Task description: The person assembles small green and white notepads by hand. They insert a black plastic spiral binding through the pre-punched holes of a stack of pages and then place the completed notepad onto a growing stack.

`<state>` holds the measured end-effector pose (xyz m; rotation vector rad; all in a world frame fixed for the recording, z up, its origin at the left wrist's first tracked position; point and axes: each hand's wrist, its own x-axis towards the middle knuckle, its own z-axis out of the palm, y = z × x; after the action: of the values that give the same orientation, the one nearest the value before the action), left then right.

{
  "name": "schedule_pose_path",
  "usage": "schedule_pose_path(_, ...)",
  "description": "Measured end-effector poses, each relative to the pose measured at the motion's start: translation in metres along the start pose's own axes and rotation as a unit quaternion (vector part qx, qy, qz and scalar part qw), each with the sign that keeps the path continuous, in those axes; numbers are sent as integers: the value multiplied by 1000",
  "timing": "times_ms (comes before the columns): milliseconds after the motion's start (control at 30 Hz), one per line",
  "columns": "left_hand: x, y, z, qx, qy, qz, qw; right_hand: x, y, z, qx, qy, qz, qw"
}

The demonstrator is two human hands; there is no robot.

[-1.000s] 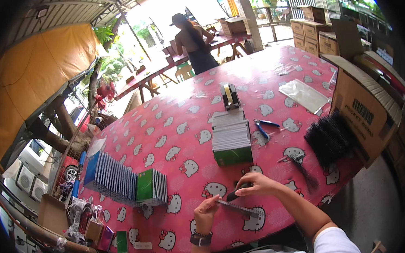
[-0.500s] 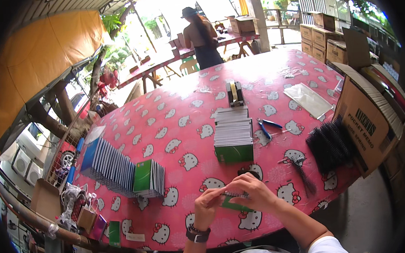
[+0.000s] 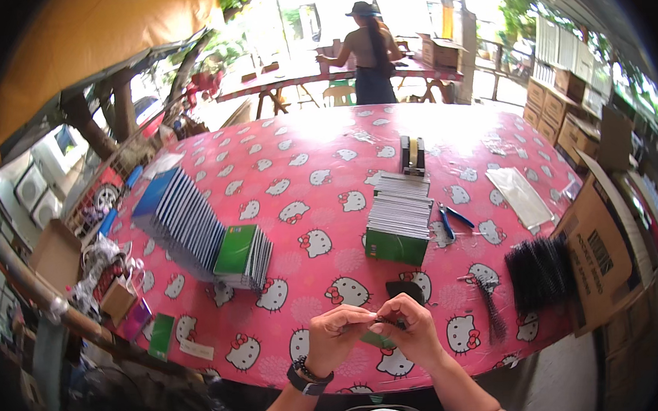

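Both hands meet near the table's front edge, over a small green notebook that they mostly cover. My left hand is closed, its fingertips pinching at the notebook's upper edge. Opposite it, my right hand is closed too, thumb and forefinger pinched at the same edge. Something dark and thin, perhaps a binding coil, shows between the fingertips; its detail is too small to make out. Just beyond the hands lies a black object. A row of notebooks with a green front cover stands farther off.
Blue notebooks and green notebooks stand stacked at left. Blue-handled pliers, a tape dispenser, black coils, loose coils, a plastic bag and a carton lie rightward. A person stands at a far table.
My right hand has drawn in from lying spread over the notebook to a pinch beside the left fingertips. The view has turned left. The person at the far table has stretched an arm out.
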<state>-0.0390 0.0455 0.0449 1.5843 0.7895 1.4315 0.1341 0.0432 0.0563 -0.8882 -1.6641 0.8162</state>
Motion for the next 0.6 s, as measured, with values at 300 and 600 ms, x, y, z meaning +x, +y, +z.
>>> schedule_pose_path(300, -3, -1, -8, 3, 16, -62, 998, 6, -8, 13, -64, -35, -19, 997)
schedule_pose_path(600, 49, -27, -151, -23, 448, 45, 893, 15, 11, -29, -180, 53, -10, 982)
